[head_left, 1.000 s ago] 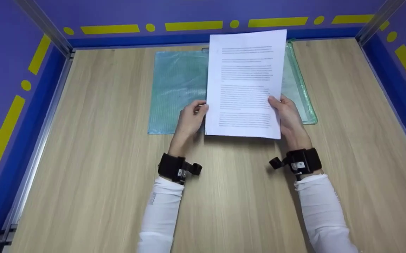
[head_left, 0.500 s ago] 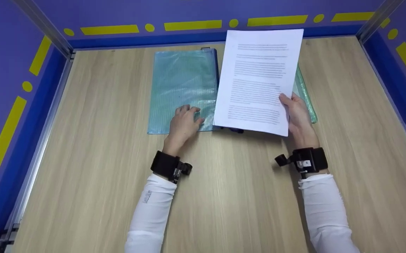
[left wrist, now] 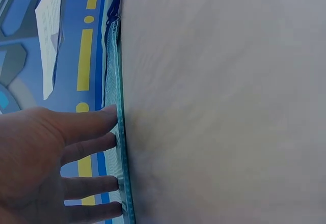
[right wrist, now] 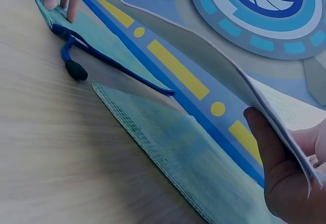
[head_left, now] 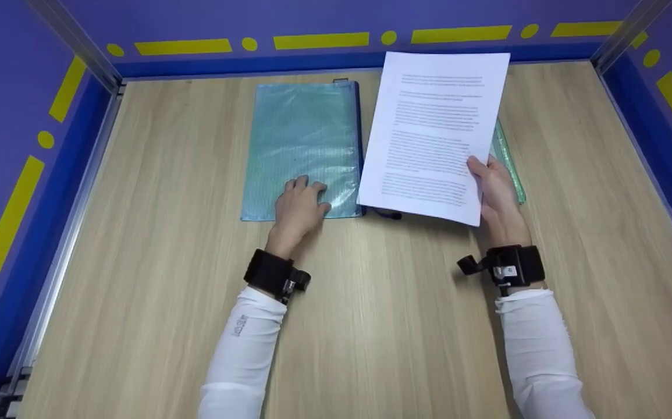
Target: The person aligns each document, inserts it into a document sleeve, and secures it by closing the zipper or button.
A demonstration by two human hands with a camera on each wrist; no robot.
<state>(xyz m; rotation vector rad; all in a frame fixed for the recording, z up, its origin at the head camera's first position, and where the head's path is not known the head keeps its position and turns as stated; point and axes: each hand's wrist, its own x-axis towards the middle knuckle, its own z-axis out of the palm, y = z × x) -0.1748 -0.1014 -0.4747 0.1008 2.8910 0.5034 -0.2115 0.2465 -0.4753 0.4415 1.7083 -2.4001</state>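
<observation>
My right hand (head_left: 497,185) pinches a small stack of printed paper (head_left: 434,134) by its right edge, thumb on the printed face. The right wrist view shows the sheets (right wrist: 214,46) edge-on, raised above the table. My left hand (head_left: 299,205) rests its spread fingertips on the lower part of a blue-green mesh zip pouch (head_left: 301,128). Along that pouch's right side runs a dark blue zipper (right wrist: 122,63), ending in a dark pull tab (right wrist: 76,70). A second, green-edged zip pouch (right wrist: 158,137) lies beneath the held paper, mostly hidden in the head view.
The pouches lie near the back of a wood-grain table (head_left: 382,326). Blue walls (head_left: 324,23) with yellow dashes and dots enclose its back and sides. Both wrists wear black camera straps (head_left: 516,265).
My left hand has let go of the paper's left edge and moved left and down onto the blue-green pouch. My right hand has carried the paper rightward, tilting it and uncovering the zipper.
</observation>
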